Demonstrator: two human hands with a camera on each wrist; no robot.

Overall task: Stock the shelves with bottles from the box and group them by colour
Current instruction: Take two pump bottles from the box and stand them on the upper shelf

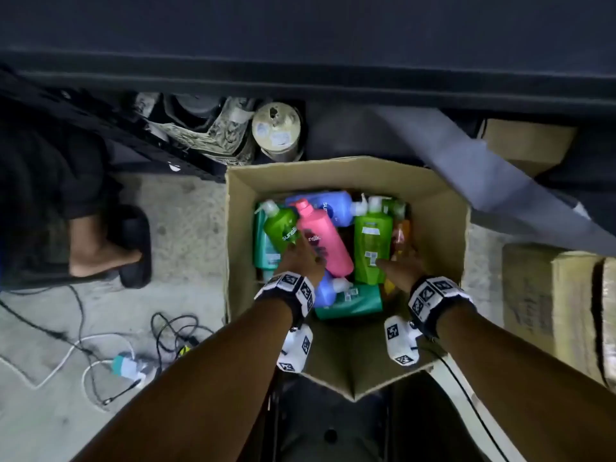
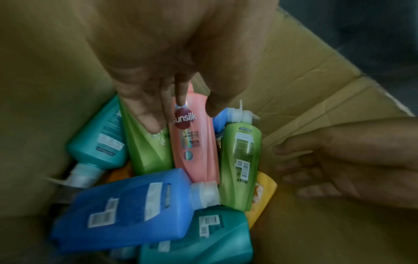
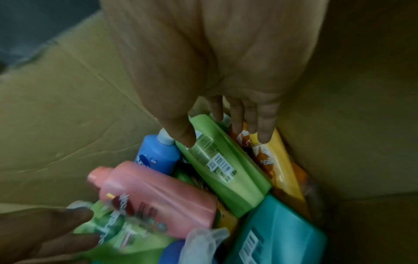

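An open cardboard box (image 1: 436, 208) on the floor holds several bottles lying jumbled: pink, green, blue, teal and yellow. My left hand (image 1: 308, 253) reaches in over the pink bottle (image 1: 321, 238), fingers straight. In the left wrist view the fingers (image 2: 151, 123) and thumb of the left hand (image 2: 184, 116) straddle the pink bottle (image 2: 194, 148) without closing on it. My right hand (image 1: 398, 265) reaches down by the right-hand green bottle (image 1: 371, 241). Seen from the right wrist, the right hand (image 3: 224, 139) has its thumb over the green bottle (image 3: 226, 169) and straight fingers by the yellow bottle (image 3: 278, 164).
A dark shelf edge (image 1: 300, 78) runs across the top. Dirty tins (image 1: 276, 131) stand behind the box. Another person's foot in a black slipper (image 1: 110, 255) is at the left, with cables (image 1: 166, 331) on the floor. More cardboard boxes (image 1: 550, 295) sit at the right.
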